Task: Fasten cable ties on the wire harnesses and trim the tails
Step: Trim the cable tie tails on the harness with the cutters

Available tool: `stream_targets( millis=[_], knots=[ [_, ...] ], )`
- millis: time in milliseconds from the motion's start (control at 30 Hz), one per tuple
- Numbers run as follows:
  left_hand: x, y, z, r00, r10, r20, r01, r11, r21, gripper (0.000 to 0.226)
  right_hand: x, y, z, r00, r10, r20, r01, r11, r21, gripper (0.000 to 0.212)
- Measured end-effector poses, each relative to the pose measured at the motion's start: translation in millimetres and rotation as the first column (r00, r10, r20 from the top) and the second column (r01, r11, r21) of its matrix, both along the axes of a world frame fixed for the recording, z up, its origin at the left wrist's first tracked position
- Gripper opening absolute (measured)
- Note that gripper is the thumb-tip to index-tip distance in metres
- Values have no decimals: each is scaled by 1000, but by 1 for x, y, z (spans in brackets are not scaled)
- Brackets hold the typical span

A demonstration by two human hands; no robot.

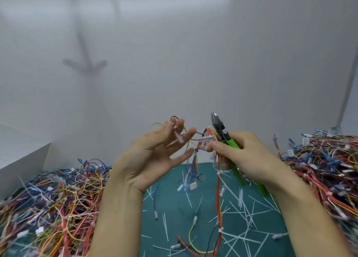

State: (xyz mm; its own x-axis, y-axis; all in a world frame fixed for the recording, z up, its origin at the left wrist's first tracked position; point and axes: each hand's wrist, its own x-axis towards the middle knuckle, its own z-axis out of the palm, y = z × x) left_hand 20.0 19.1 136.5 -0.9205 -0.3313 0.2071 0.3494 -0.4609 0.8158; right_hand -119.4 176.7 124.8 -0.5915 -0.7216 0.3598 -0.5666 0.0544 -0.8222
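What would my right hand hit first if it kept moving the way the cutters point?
Likely nothing nearby: the right hand aims the green-handled cutters up and away, where only the white wall shows; depth is unclear.

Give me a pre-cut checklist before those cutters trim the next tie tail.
1. Cutters in the right hand: ok.
2. Cutter jaws: shut, raised clear of the tie; not ok for cutting yet.
3. Harness held up: ok, pinched by the right hand, hanging to the green mat.
4. Left hand steadying thin wires: ok, fingers spread.
5. Tie tail located: ok, sticking out between the hands.
6. Tie fully tight: cannot tell.
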Motion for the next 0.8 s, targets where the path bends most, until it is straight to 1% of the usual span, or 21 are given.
stream_targets(
  millis=[100, 200, 267, 333, 400, 467, 533, 600, 700, 800],
  knots=[
    [-5, 4, 0, 996, -53, 71, 51, 998, 19, 6, 4, -7, -3, 997, 21, -73, -20, 1000, 5, 21],
    [-8, 5, -2, 992, -8, 127, 6, 1000, 17, 11, 6, -12, -5, 991, 12, -131, -14, 1000, -12, 23],
    [-7, 5, -1, 989, 61, 136, -57, 998, -34, 12, 6, -13, -6, 991, -2, -137, -1, 1000, -24, 21],
    [-7, 5, -1, 975, 177, 132, -158, 977, -141, 13, 6, -13, -6, 988, -9, -154, 6, 1000, -24, 21],
    [-8, 5, -2, 940, 319, 121, -277, 920, -276, 12, 6, -12, -6, 982, -17, -187, 14, 1000, -15, 26],
    [-10, 7, -4, 914, 397, 85, -349, 875, -334, 7, 8, -11, -5, 968, -26, -248, 34, 999, 30, 29],
    [-12, 11, -3, 911, 410, 44, -378, 873, -307, 12, 11, -11, -3, 935, -18, -355, 62, 991, 115, 30],
    [-14, 14, -3, 906, 424, 9, -405, 871, -279, 18, 15, -13, -4, 908, 2, -419, 84, 979, 188, 32],
    [-15, 13, -4, 897, 441, -28, -436, 873, -220, 6, 18, -16, -6, 897, -30, -441, 131, 971, 200, 30],
    [-13, 11, -4, 894, 446, -34, -444, 875, -192, 13, 17, -18, -7, 899, -82, -430, 183, 963, 198, 25]
  ],
)
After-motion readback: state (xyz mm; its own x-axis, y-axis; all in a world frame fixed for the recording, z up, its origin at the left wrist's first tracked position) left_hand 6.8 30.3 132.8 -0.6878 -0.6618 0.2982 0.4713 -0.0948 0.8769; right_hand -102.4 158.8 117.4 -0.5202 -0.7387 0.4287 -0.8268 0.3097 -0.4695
